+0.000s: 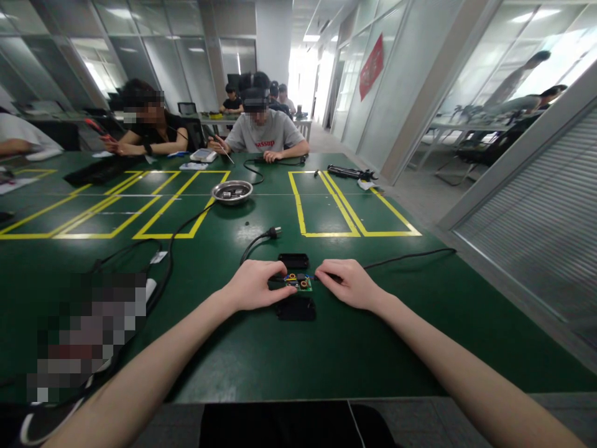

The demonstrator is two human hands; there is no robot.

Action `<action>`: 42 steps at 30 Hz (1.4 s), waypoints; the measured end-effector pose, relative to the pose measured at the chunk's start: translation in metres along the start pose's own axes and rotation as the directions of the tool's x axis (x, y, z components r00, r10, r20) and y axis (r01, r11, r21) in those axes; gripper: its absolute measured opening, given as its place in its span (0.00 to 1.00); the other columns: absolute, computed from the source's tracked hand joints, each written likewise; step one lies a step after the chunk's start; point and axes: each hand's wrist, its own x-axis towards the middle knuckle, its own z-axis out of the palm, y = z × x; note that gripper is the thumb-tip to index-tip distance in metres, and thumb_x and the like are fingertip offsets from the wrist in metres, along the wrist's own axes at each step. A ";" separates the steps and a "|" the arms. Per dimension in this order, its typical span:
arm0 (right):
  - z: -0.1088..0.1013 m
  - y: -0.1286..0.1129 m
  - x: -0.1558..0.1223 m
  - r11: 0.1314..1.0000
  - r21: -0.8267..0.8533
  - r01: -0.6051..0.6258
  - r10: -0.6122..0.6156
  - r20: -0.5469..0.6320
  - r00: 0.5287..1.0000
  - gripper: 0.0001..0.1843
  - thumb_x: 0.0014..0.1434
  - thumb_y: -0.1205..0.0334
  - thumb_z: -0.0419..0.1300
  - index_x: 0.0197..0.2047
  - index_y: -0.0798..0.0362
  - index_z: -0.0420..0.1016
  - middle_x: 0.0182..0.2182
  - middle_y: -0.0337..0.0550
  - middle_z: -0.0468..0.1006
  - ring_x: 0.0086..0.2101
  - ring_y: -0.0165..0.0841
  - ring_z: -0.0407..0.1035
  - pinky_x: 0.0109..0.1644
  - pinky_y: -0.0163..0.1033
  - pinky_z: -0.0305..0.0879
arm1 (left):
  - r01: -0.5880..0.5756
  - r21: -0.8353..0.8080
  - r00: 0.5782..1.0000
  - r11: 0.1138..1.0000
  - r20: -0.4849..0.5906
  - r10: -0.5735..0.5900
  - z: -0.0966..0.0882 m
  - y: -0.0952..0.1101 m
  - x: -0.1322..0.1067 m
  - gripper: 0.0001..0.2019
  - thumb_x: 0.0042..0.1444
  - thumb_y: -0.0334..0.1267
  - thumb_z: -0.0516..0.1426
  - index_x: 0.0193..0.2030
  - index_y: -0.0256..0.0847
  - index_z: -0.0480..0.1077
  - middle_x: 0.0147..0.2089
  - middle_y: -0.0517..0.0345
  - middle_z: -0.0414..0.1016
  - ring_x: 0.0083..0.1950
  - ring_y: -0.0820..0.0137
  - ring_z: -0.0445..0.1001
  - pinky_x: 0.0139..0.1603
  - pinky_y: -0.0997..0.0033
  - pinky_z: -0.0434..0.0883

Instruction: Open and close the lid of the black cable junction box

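A small green circuit board with copper-wound coils and coloured wires lies in front of me. My left hand is closed around its left end, with thumb and forefinger at the board's edges. At the opposite end, my right hand pinches the wires by the black cable, which runs off to the right. One black plastic case half sits just beyond the board. Nearer to me is another black case half. A power cord with a plug leads out behind my left hand.
On the green table, a metal bowl holds small parts. Yellow tape marks rectangles farther back. A black folded tool or stand lies at the far right. Cables and a blurred-out item occupy the left. Several people sit across the table.
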 end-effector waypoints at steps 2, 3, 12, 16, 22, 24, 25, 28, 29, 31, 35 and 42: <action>-0.002 0.000 -0.002 0.997 0.038 0.061 -0.060 -0.019 0.998 0.15 0.69 0.57 0.53 0.33 0.51 0.76 0.28 0.43 0.79 0.27 0.32 0.71 0.35 0.37 0.65 | -0.035 -0.054 0.999 0.998 0.010 0.036 -0.002 0.003 -0.002 0.15 0.63 0.53 0.59 0.40 0.42 0.73 0.33 0.59 0.80 0.31 0.69 0.77 0.33 0.73 0.65; -0.003 -0.001 -0.003 0.995 0.051 0.080 -0.079 -0.029 0.996 0.14 0.68 0.57 0.54 0.33 0.51 0.76 0.27 0.42 0.78 0.27 0.32 0.70 0.33 0.36 0.65 | -0.051 -0.075 0.999 0.996 0.015 0.052 -0.003 0.005 -0.003 0.15 0.62 0.52 0.59 0.39 0.42 0.73 0.32 0.59 0.80 0.30 0.69 0.76 0.32 0.73 0.65; -0.001 -0.012 -0.006 0.982 0.108 0.153 -0.154 -0.004 0.988 0.14 0.68 0.57 0.56 0.33 0.52 0.77 0.27 0.42 0.79 0.25 0.31 0.70 0.31 0.36 0.65 | -0.117 -0.136 0.990 0.984 0.068 0.127 -0.007 0.008 -0.008 0.13 0.58 0.48 0.61 0.31 0.41 0.70 0.25 0.61 0.73 0.25 0.73 0.71 0.28 0.74 0.62; 0.000 -0.015 -0.007 0.977 0.150 0.151 -0.164 0.076 0.984 0.16 0.70 0.55 0.56 0.33 0.53 0.78 0.26 0.42 0.79 0.25 0.31 0.70 0.31 0.35 0.64 | -0.116 -0.150 0.987 0.982 0.095 0.131 -0.006 0.006 -0.009 0.11 0.54 0.46 0.62 0.29 0.41 0.69 0.24 0.63 0.71 0.24 0.74 0.68 0.27 0.74 0.61; 0.002 -0.017 -0.008 0.981 0.150 0.119 -0.141 0.148 0.979 0.18 0.70 0.54 0.57 0.33 0.53 0.79 0.25 0.41 0.78 0.24 0.30 0.69 0.30 0.35 0.62 | -0.116 -0.133 0.982 0.984 0.136 0.134 -0.006 0.008 -0.011 0.13 0.52 0.46 0.63 0.26 0.42 0.65 0.23 0.65 0.68 0.23 0.75 0.65 0.26 0.74 0.58; 0.003 -0.017 -0.008 0.984 0.133 0.119 -0.140 0.163 0.977 0.16 0.69 0.55 0.58 0.33 0.53 0.79 0.25 0.41 0.78 0.25 0.30 0.69 0.30 0.35 0.61 | -0.116 -0.113 0.980 0.987 0.151 0.133 -0.008 0.008 -0.011 0.14 0.52 0.46 0.63 0.26 0.42 0.64 0.22 0.66 0.67 0.22 0.75 0.65 0.25 0.74 0.57; 0.004 -0.018 -0.008 0.985 0.124 0.122 -0.141 0.166 0.976 0.15 0.69 0.56 0.58 0.33 0.53 0.79 0.26 0.40 0.78 0.25 0.30 0.69 0.31 0.34 0.61 | -0.115 -0.101 0.979 0.988 0.157 0.130 -0.009 0.008 -0.012 0.14 0.52 0.46 0.62 0.25 0.42 0.64 0.22 0.66 0.67 0.22 0.75 0.64 0.25 0.74 0.56; 0.006 -0.018 -0.007 0.987 0.105 0.126 -0.142 0.166 0.976 0.14 0.69 0.57 0.59 0.34 0.54 0.79 0.26 0.41 0.78 0.26 0.30 0.70 0.31 0.34 0.60 | -0.103 -0.067 0.976 0.992 0.183 0.114 -0.012 0.009 -0.012 0.17 0.52 0.51 0.64 0.26 0.42 0.65 0.22 0.66 0.66 0.22 0.75 0.64 0.25 0.73 0.56; 0.006 -0.018 -0.007 0.987 0.101 0.124 -0.140 0.165 0.976 0.14 0.69 0.57 0.59 0.34 0.53 0.80 0.26 0.41 0.79 0.26 0.30 0.70 0.31 0.34 0.60 | -0.100 -0.054 0.974 0.994 0.199 0.109 -0.012 0.009 -0.011 0.20 0.51 0.54 0.65 0.26 0.42 0.65 0.22 0.66 0.66 0.22 0.75 0.64 0.25 0.73 0.55; 0.007 -0.018 -0.007 0.988 0.100 0.118 -0.134 0.168 0.977 0.14 0.69 0.56 0.59 0.34 0.53 0.80 0.27 0.41 0.79 0.26 0.30 0.70 0.31 0.34 0.60 | -0.093 -0.019 0.968 0.995 0.231 0.095 -0.013 0.009 -0.011 0.23 0.46 0.59 0.68 0.28 0.42 0.66 0.23 0.66 0.67 0.22 0.74 0.65 0.25 0.72 0.55; 0.007 -0.018 -0.007 0.990 0.088 0.110 -0.123 0.165 0.979 0.14 0.69 0.56 0.59 0.34 0.53 0.79 0.27 0.41 0.79 0.26 0.30 0.70 0.31 0.34 0.60 | -0.080 0.051 0.967 0.996 0.247 0.065 -0.011 0.009 -0.009 0.19 0.46 0.52 0.69 0.31 0.43 0.69 0.24 0.66 0.71 0.24 0.71 0.69 0.26 0.72 0.56; 0.009 -0.015 -0.004 0.995 -0.005 0.100 -0.099 0.132 0.986 0.11 0.66 0.59 0.62 0.33 0.54 0.79 0.27 0.41 0.80 0.26 0.30 0.71 0.30 0.34 0.58 | -0.054 0.063 0.967 0.997 0.251 0.037 -0.010 0.007 -0.008 0.17 0.51 0.53 0.66 0.35 0.43 0.70 0.26 0.64 0.72 0.26 0.69 0.73 0.27 0.72 0.58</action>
